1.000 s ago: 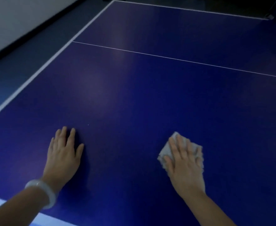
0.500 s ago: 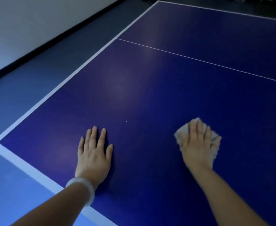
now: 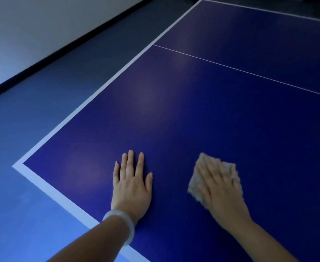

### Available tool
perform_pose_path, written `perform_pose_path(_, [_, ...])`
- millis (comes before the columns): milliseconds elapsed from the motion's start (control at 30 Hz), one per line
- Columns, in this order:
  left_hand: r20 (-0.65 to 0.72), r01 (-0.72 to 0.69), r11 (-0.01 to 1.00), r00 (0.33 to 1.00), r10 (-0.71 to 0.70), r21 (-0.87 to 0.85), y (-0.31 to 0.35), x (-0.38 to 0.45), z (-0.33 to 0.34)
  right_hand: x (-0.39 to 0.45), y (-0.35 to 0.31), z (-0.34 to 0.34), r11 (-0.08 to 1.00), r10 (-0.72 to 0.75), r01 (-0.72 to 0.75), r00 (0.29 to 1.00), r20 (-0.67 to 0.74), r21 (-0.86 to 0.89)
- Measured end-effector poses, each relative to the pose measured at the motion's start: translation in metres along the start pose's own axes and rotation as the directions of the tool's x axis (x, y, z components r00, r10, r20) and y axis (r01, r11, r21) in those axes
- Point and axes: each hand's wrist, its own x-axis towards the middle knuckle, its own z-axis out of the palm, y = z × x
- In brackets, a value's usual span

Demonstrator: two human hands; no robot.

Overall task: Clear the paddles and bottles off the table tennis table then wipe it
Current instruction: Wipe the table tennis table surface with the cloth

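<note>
The dark blue counter (image 3: 202,110) fills most of the view, its white border running along the left side and the near end and meeting in a corner at the lower left; a thin white centre line crosses it further up. Off its left side lies a blue floor (image 3: 23,214), and beyond that a pale wall (image 3: 32,35) with a black skirting strip along its foot.

Both hands are down on the counter near that corner, well apart from each other. The left hand (image 3: 131,186) lies flat on the bare surface, fingers straight and slightly spread, holding nothing — a pale bangle (image 3: 120,226) sits on its wrist. The right hand (image 3: 221,188) lies on a crumpled greyish cloth (image 3: 196,178), palm down, fingers stretched out over it and pressing it to the counter; the cloth's edges show on both sides of the fingers, slightly blurred.
</note>
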Motion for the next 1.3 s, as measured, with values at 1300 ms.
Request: perform_pose_path(1300, [0.074, -0.305, 0.95, 0.948, 0.31, -0.065, -0.043, -0.001, -0.013, -0.058, -0.144, 0.014, 0.771, 0.596, -0.57, 0.803, -0.004, 0.284])
